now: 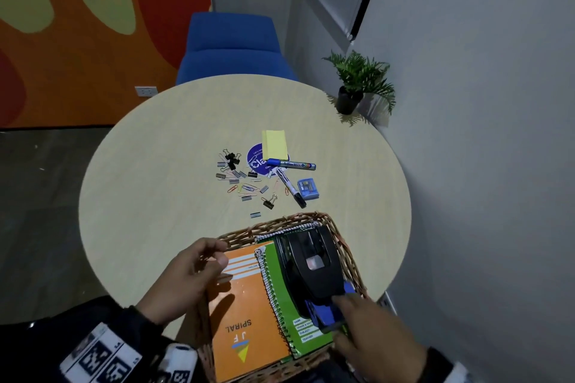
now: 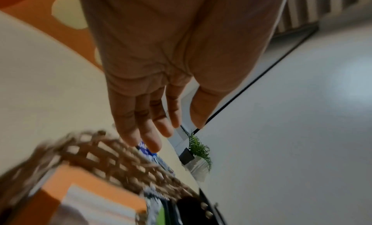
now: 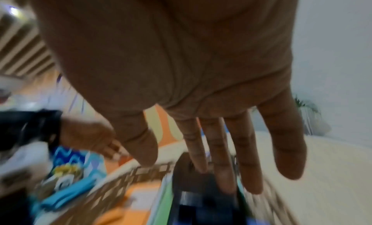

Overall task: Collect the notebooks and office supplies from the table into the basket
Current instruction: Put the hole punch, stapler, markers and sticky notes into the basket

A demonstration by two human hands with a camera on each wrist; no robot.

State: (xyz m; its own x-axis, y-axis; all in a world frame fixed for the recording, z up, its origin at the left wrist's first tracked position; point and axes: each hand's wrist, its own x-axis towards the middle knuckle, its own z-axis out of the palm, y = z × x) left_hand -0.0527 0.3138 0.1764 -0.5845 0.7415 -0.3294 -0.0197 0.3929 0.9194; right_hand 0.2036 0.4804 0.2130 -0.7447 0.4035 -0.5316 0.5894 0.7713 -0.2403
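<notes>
A wicker basket [image 1: 280,222] stands at the table's near edge. In it lie an orange spiral notebook [image 1: 245,314] and a green spiral notebook [image 1: 286,298], with a black hole punch [image 1: 311,267] and a blue stapler [image 1: 326,311] on top. My left hand [image 1: 217,255] hovers over the basket's left rim, fingers loosely bent, holding nothing. My right hand [image 1: 345,305] is at the basket's near right corner, fingers straight, its tips at the stapler's end. The right wrist view shows the right hand [image 3: 211,164] spread above the hole punch [image 3: 193,193]. The left hand [image 2: 161,129] is empty above the basket [image 2: 112,158].
Beyond the basket on the round table [image 1: 149,196] lie a yellow sticky-note pad [image 1: 274,144], a blue marker [image 1: 291,164], a black marker [image 1: 291,187], a small blue box [image 1: 307,189] and several scattered clips [image 1: 242,180]. A potted plant [image 1: 357,84] stands far right, a blue chair [image 1: 233,47] behind.
</notes>
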